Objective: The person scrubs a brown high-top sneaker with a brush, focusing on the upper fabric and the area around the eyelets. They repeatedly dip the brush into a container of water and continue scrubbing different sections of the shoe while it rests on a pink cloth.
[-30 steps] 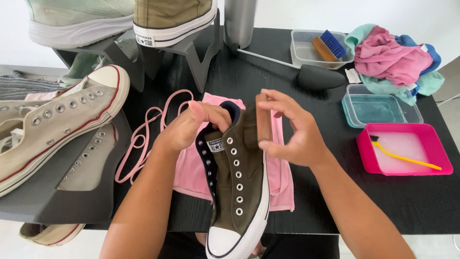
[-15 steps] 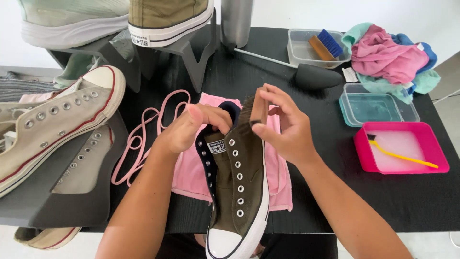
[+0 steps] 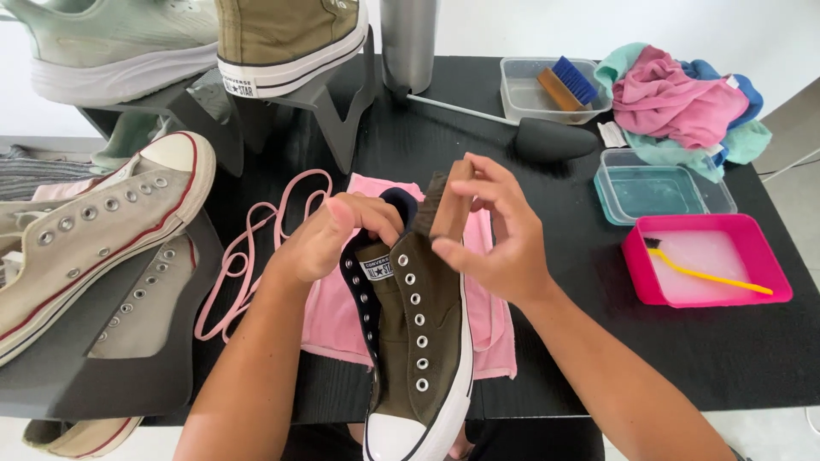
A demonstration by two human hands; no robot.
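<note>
An olive high-top sneaker (image 3: 423, 341) with no laces lies toe toward me on a pink cloth (image 3: 337, 316). My left hand (image 3: 329, 239) grips its collar and tongue. My right hand (image 3: 504, 239) holds a small wooden brush (image 3: 451, 201) with dark bristles, pressed against the upper edge of the shoe's right side. A loose pink lace (image 3: 256, 248) is looped on the black table (image 3: 598, 358) to the left of the cloth.
Beige sneakers (image 3: 94, 230) lie at the left, and two more shoes sit on grey stands at the back. A metal bottle (image 3: 408, 43), black shoe tree (image 3: 551, 138), clear tub with a blue brush (image 3: 551, 85), cloth pile (image 3: 683, 102), teal tub (image 3: 662, 192) and pink tub (image 3: 709, 265) fill the right.
My right hand has moved the brush a little up and left along the shoe's collar. My left hand keeps its hold on the sneaker.
</note>
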